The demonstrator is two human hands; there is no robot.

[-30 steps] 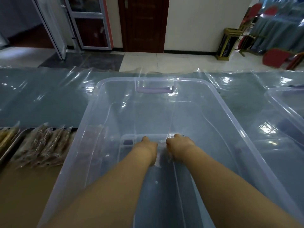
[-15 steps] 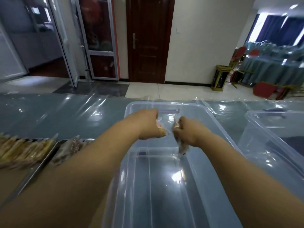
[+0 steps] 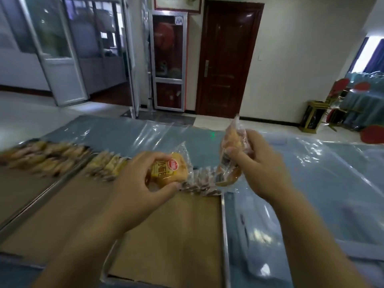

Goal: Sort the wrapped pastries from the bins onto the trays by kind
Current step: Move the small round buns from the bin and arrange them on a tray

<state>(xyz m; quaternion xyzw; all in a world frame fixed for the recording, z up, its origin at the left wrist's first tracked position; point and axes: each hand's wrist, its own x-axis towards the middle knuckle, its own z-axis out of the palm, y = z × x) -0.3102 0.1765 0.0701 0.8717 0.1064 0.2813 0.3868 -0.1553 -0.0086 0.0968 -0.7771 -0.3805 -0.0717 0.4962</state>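
My left hand (image 3: 133, 181) grips a round yellow wrapped bun (image 3: 169, 170) with a red logo, held just above the far end of the nearest tray (image 3: 176, 235). My right hand (image 3: 261, 163) holds a clear-wrapped golden pastry (image 3: 232, 154) upright, above the tray's right rim. A row of darker wrapped pastries (image 3: 199, 181) lies along the far edge of that tray, partly hidden behind both held packets. The tray is lined with brown paper.
Two more metal trays to the left carry rows of wrapped pastries (image 3: 104, 165), (image 3: 41, 156). The table (image 3: 322, 183) is covered in blue cloth under clear plastic film. A floor, doors and chairs lie beyond. No bin shows in this view.
Both hands lifted out of the clear bin, each with a wrapped pastry, and swung left over the trays. The bins have left the view.
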